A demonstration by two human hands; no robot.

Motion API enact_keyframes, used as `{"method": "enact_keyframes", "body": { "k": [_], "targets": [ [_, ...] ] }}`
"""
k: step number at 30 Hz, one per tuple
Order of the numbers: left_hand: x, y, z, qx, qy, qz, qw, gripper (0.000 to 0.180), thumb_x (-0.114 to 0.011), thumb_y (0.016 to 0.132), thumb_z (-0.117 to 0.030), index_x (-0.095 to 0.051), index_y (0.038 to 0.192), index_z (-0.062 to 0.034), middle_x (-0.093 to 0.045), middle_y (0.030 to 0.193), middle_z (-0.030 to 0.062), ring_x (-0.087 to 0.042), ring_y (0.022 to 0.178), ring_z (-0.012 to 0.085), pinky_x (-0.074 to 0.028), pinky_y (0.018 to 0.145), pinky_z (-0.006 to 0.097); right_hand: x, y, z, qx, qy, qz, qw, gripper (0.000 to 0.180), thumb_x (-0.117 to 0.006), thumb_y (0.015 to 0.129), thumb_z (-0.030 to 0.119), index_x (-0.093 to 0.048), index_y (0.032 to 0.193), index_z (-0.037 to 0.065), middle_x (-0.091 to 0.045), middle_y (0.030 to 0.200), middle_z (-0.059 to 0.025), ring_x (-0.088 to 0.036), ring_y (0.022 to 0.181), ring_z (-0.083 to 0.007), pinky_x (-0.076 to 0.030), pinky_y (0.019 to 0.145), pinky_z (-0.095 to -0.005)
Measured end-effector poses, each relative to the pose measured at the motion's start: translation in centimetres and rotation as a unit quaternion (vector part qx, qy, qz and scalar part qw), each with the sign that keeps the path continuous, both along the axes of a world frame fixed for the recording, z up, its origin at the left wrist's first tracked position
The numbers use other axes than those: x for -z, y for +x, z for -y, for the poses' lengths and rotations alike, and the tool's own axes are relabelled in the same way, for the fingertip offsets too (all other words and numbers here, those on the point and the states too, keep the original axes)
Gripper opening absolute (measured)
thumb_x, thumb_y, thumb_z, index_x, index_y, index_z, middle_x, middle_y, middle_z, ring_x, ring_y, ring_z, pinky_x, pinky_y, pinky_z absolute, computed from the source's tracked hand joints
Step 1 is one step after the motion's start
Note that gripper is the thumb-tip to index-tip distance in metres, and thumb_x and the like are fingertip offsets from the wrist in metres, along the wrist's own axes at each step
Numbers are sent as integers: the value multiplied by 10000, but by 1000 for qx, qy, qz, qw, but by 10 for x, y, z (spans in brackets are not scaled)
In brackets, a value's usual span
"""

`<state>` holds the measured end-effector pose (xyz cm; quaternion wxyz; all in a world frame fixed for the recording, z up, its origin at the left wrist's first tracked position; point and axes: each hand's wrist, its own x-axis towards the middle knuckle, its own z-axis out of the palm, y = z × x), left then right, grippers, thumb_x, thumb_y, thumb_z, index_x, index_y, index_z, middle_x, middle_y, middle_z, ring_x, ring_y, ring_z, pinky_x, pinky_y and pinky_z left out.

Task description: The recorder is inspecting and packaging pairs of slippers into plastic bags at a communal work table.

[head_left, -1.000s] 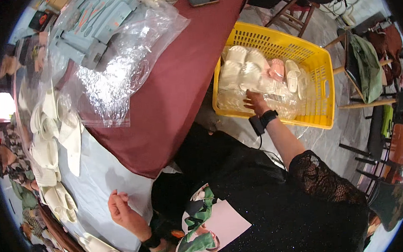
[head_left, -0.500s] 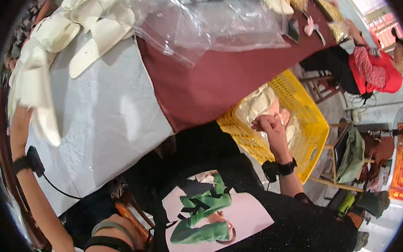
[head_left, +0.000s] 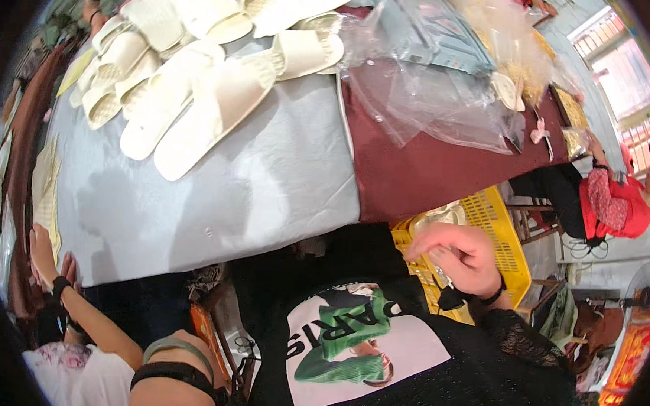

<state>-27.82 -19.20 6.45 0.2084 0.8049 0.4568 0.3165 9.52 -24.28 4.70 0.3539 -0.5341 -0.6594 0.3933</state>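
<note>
My right hand [head_left: 459, 258] is bent at the wrist, with its fingers curled in above the yellow plastic basket [head_left: 508, 247]. Whether anything is inside the fingers is hidden. White slippers [head_left: 451, 212] show in the basket, just beyond that hand. At the lower left, my left arm [head_left: 170, 402] wears an olive band and a black strap. Its hand is turned down and away, so the fingers do not show. Many cream slippers [head_left: 215, 109] lie grouped on the grey table cover [head_left: 293, 168], out of reach of both hands.
A person in white [head_left: 80, 389] rests hands [head_left: 44, 257] by the table's left edge. Clear plastic bags [head_left: 430, 100] and a blue-grey tray [head_left: 437, 29] lie across the maroon cloth [head_left: 412, 168]. Someone in red [head_left: 615, 204] is at the table's far right end.
The view has swung left, so the table sits farther right and lower. The other person's hand, which held a cream slipper, now lies without it. My right hand has bent further inward.
</note>
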Motion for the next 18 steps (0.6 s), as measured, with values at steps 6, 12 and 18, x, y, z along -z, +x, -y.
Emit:
{"method": "enact_keyframes", "body": {
  "k": [6,12,18],
  "targets": [
    [5,-128,66,36,-30,79,996,252,-520,912,-189,-619,993,28,-618,861,111,-562,793,195,-409,805,320,-66,-37,-29,-142,292,-25,945,87,-598,778,-6,-616,863,4,-670,898,-139,-663,755,-237,-530,627,-350],
    [-26,-27,33,57,-93,139,984,237,-521,904,-161,-631,982,35,-618,808,103,-557,729,167,-417,754,294,-132,-48,-55,-351,241,5,905,193,-592,859,189,-593,784,11,-660,824,-159,-660,779,-257,-527,580,-352],
    [-37,19,-27,17,-122,214,969,224,-522,897,-132,-642,971,41,-618,756,95,-552,665,139,-425,703,269,-139,-91,-82,-376,225,-84,895,137,-591,853,170,-586,804,42,-640,831,-143,-626,769,-248,-511,600,-363]
  ]
}}
